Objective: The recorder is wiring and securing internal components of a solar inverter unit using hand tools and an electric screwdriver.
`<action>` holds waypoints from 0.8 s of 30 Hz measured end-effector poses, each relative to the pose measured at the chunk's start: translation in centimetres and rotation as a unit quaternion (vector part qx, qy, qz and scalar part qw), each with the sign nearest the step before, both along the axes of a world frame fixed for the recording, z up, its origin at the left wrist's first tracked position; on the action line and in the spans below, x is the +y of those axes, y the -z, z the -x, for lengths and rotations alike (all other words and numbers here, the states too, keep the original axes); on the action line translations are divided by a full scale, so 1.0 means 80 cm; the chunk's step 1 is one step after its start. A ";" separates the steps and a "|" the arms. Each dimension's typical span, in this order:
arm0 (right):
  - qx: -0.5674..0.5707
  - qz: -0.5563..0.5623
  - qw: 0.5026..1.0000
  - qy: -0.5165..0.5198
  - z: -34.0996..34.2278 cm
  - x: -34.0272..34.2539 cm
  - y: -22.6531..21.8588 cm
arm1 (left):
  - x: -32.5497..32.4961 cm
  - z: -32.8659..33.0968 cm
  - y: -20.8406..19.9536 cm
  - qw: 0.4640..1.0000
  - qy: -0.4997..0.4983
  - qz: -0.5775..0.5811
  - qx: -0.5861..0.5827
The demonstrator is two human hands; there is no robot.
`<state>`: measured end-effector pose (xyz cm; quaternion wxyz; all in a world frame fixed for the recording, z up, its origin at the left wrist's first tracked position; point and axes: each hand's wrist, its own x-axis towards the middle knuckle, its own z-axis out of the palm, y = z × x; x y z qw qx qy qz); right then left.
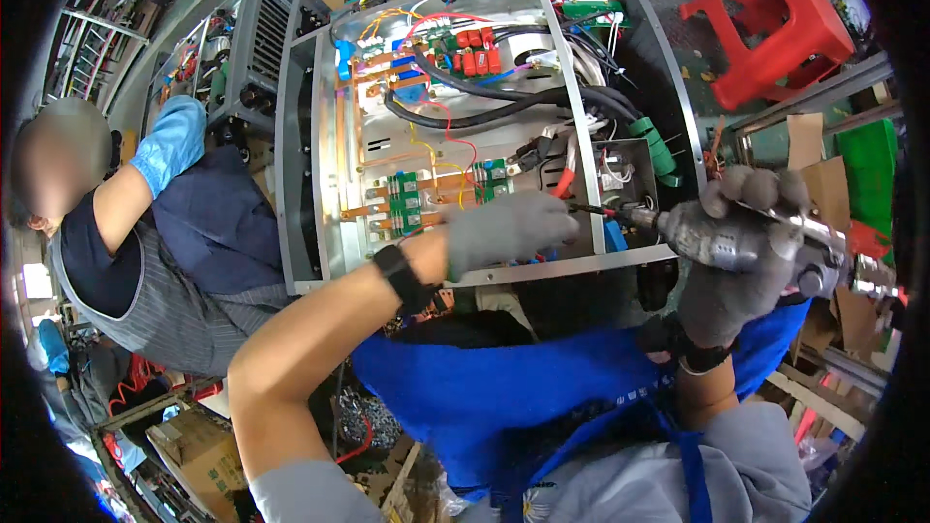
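My right hand (741, 271), in a grey glove, is wrapped round a metal power screwdriver (712, 240). The tool lies level, its thin bit pointing left over the front edge of an open metal cabinet (455, 279). My left hand (513, 230), gloved too, is at the bit's tip with its fingers drawn together; what they pinch, if anything, I cannot make out. Just beyond these fingers is a red-sleeved cable end (565, 182). Green circuit boards (403, 203) on copper bars sit to the left of my left hand inside the cabinet.
Thick black cables (475, 118) cross the cabinet to a green cylinder (656, 147). A red plastic stool (775, 24) stands at the far right. On the left, a person with a blue sleeve cover (172, 140) reaches into another cabinet (260, 48). Cardboard boxes (199, 455) stand at lower left.
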<state>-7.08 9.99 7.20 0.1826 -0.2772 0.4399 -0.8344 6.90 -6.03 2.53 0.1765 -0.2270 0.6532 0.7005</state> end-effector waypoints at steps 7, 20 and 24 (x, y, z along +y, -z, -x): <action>-0.047 0.139 0.988 -0.051 0.014 0.076 -0.035 | 0.023 0.056 0.043 0.741 0.371 0.557 -0.046; -0.133 0.180 0.971 -0.082 0.049 0.105 -0.023 | 0.012 0.057 0.090 0.730 0.382 0.567 0.010; -0.122 0.171 0.974 -0.082 0.059 0.105 -0.012 | -0.007 0.056 0.061 0.760 0.386 0.521 0.051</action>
